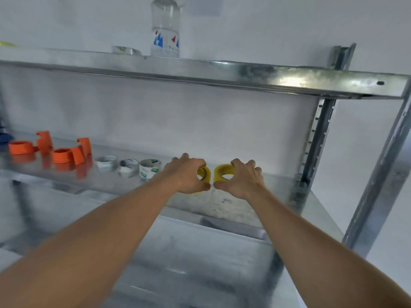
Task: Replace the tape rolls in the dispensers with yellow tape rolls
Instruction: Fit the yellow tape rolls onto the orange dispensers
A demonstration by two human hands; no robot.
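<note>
Two yellow tape rolls stand on edge on the metal shelf (226,203). My left hand (189,174) grips the left yellow roll (205,174), fingers over its top and thumb below. My right hand (240,178) grips the right yellow roll (222,173) the same way. The two rolls are side by side, a small gap between them. Two orange tape dispensers (29,145) (71,153) sit at the far left of the shelf, both without rolls. Three white and clear tape rolls (106,162) (128,167) (149,168) lie in a row between the dispensers and my left hand.
An upper metal shelf (200,72) hangs above, carrying a clear water bottle (165,30) and another clear tape roll (126,50). Steel uprights (318,138) (378,185) stand at the right. A dark blue object (4,138) peeks in at the left edge.
</note>
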